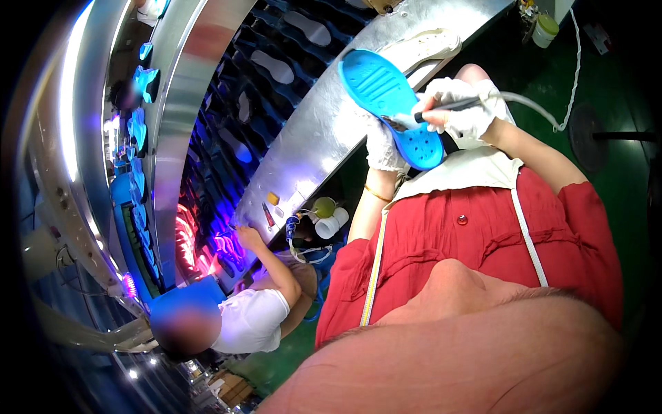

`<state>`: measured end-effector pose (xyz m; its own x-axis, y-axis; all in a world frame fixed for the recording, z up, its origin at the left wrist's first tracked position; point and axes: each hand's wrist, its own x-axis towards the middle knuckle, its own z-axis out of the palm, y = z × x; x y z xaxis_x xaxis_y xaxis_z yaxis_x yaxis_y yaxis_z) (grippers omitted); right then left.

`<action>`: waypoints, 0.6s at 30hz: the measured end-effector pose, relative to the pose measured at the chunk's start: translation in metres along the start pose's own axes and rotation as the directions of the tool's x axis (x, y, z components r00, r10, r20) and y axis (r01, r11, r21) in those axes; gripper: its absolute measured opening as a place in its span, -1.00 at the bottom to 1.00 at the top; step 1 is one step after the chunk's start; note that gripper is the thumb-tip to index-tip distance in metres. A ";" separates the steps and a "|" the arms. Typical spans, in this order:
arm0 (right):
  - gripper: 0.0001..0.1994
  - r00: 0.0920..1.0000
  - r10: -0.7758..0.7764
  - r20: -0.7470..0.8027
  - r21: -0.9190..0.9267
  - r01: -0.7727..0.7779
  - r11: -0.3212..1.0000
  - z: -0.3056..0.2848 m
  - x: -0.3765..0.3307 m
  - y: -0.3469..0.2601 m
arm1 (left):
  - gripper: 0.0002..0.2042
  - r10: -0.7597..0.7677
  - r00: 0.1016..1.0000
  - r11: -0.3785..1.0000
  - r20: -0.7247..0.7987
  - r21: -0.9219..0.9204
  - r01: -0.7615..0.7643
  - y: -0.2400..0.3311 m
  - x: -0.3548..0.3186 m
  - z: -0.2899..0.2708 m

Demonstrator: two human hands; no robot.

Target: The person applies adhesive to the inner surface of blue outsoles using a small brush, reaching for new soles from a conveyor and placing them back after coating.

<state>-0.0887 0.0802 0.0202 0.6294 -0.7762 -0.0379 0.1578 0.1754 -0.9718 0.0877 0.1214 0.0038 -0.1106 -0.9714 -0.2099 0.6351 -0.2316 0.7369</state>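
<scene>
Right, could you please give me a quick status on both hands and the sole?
Left hand gloved, gripping blue shoe sole from below. Right hand gloved, holding hose-fed tool at sole's heel. White sole on metal bench behind; nothing obstructing.

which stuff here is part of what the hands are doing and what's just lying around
In use: blue shoe sole, held by left hand; hose-fed pen tool in right hand.

Lying about: white sole, white cup, lidded jar.

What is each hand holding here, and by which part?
Left hand grips the blue shoe sole from beneath, near its heel; right hand holds a corded tool by its barrel.
</scene>
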 end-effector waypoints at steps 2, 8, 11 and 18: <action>-0.86 0.992 -0.120 -0.034 0.106 0.123 0.987 -0.005 0.009 0.008 | -0.11 0.109 0.985 0.989 -0.133 -0.086 -0.121 -0.006 0.013 -0.007; -0.87 0.723 -0.678 0.131 -0.403 0.664 0.630 0.015 0.027 -0.009 | -0.32 0.269 0.963 0.906 0.001 -0.340 -0.252 -0.001 0.046 -0.056; -0.85 0.999 0.035 0.025 0.124 -0.038 0.992 0.008 0.026 -0.013 | -0.32 0.403 0.846 0.889 0.348 -0.368 -0.273 0.019 0.047 -0.025; -0.86 0.980 -0.181 0.087 -0.124 0.191 0.974 0.019 0.030 -0.008 | -0.19 0.490 0.782 0.839 0.386 -0.452 -0.303 0.046 0.061 -0.026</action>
<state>-0.0570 0.0673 0.0312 0.6540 -0.7397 0.1586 0.1789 -0.0525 -0.9825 0.1300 0.0532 0.0086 -0.0701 -0.8928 0.4450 0.9117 0.1238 0.3919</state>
